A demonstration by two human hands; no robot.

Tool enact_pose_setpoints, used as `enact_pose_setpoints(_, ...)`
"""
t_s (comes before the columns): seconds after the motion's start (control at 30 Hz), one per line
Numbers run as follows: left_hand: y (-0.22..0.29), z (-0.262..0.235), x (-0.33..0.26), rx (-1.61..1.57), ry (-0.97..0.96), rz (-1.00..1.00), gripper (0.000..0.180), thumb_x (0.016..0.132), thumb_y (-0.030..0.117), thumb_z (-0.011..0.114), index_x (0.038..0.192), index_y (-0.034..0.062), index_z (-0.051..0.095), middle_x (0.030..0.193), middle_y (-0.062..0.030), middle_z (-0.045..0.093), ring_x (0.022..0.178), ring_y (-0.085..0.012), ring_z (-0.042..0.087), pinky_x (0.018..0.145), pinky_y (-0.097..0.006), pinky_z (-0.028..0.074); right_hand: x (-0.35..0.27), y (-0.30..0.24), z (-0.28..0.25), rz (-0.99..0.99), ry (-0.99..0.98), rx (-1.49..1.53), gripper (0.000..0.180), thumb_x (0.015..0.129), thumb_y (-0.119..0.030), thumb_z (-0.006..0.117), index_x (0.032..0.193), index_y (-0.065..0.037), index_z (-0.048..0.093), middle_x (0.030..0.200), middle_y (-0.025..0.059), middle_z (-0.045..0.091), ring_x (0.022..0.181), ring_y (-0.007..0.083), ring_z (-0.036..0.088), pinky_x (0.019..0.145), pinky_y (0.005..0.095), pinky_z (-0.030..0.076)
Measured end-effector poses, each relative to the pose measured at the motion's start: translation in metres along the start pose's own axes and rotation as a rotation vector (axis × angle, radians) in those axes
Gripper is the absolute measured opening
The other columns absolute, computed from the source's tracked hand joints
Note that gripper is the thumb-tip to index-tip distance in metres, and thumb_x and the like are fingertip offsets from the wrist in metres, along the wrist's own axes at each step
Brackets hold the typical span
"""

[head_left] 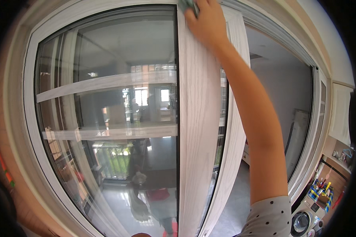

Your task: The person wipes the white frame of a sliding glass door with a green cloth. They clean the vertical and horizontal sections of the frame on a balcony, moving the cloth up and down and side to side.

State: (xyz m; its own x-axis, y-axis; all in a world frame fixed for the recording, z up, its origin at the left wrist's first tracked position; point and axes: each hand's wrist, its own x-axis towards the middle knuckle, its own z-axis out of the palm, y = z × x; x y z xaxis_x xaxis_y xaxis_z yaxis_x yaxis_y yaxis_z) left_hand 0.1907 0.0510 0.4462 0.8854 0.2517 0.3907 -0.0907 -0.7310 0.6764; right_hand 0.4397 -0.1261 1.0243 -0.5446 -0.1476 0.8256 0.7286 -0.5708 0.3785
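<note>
Here, in the head view, the right hand (209,23) is raised to the upper edge of the picture, fingers and thumb closed on a grey-green cloth (187,6). The cloth is partly cut off by that edge and lies at the top of a broad, pale wood-grained upright (199,118), apparently against it; contact is hard to judge. How the left hand is held I cannot tell, as it lies outside the view. The bare right forearm (261,114) climbs from a light sleeve with dark dots (269,217) at the lower right, passing in front of a second pale upright (231,158).

To the left of the broad upright stands a large glass pane (103,112) in a whitish frame, crossed by two pale bars (106,134) and full of reflections, among them bright windows and some greenery. Right of the arm, a doorway opens onto a grey wall (281,83) and a grey floor (233,197), with a sliding track (281,31) curving above it. Farther right are a white cabinet (341,112), a blue-and-yellow holder (313,193) filled with small items, and a front-loading washing machine (302,222) below.
</note>
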Motion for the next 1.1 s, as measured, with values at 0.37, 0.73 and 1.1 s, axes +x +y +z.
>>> enact_pose_setpoints(0.37,0.002,-0.007,0.0,0.044,-0.041,0.1,0.011,0.079,0.0,0.057,0.086,0.0055,0.064,0.087,-0.0161,0.064,0.085,-0.0347,0.061,0.076,-0.041,0.049,0.041,0.037,0.02,0.044,0.055,-0.078,0.016,0.084,-0.01,0.049,0.091,-0.001,0.061,0.092,0.0222,0.059,0.086,0.0404,0.057,0.075,0.05,0.046)
enact_pose_setpoints(0.73,-0.016,-0.001,-0.029,-0.021,-0.014,-0.025,0.01,0.08,0.001,0.057,0.086,0.0056,0.064,0.086,-0.0163,0.064,0.085,-0.0351,0.061,0.076,-0.041,0.048,0.017,0.017,-0.006,0.015,0.099,-0.33,0.013,0.08,-0.012,0.058,0.089,-0.004,0.063,0.087,0.0189,0.059,0.085,0.0377,0.057,0.074,0.0457,0.046)
enact_pose_setpoints(1.1,0.003,-0.013,-0.012,-0.043,-0.031,0.025,0.009,0.082,0.005,0.054,0.082,0.0033,0.062,0.082,-0.015,0.063,0.084,-0.0327,0.06,0.085,-0.041,0.046,0.008,-0.012,-0.024,-0.167,-0.015,-0.166,0.023,0.081,-0.022,0.067,0.1,-0.01,0.063,0.082,0.0123,0.057,0.078,0.0298,0.059,0.069,0.0385,0.048)
